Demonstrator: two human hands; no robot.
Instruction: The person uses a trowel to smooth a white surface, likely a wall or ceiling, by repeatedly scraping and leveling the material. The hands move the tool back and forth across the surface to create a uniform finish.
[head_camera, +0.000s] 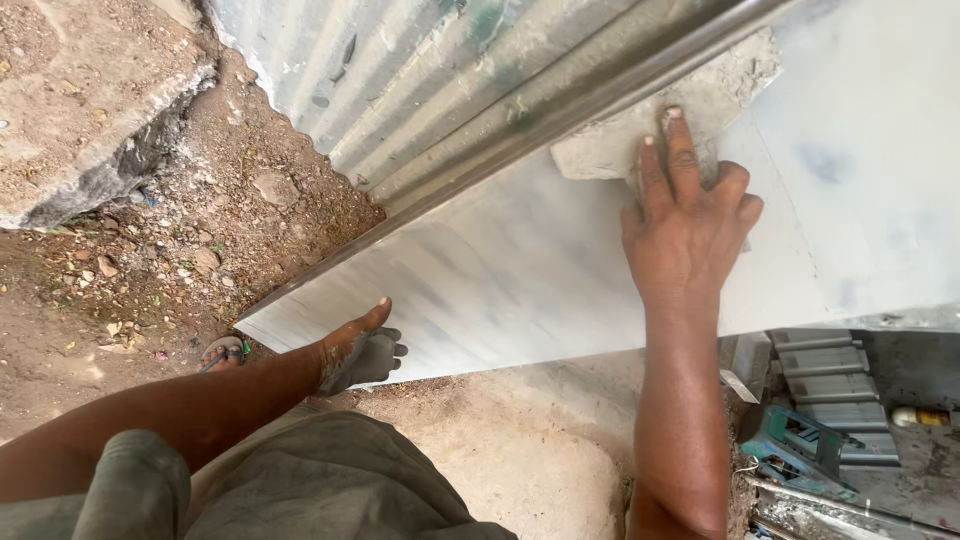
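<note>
Fingers of right hand spread flat on stone block — left hand (dusty, open) against marble slab.

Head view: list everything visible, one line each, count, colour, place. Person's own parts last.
marble slab: one, white with grey veins, centre to right, standing on edge
flat stone piece: one, pale grey, on the slab under the right fingertips
corrugated metal sheet: one, grey, top centre behind the slab
concrete block: one, grey-brown, top left
dirt ground: reddish brown with pebbles, left
sandal: one, partly hidden, beside the slab's lower corner
power tool: one, teal-green, lower right
ribbed metal piece: one, grey, lower right
left hand: dusty grey, at the slab's lower edge
right hand: flat on the slab, fingers on the stone piece
</note>
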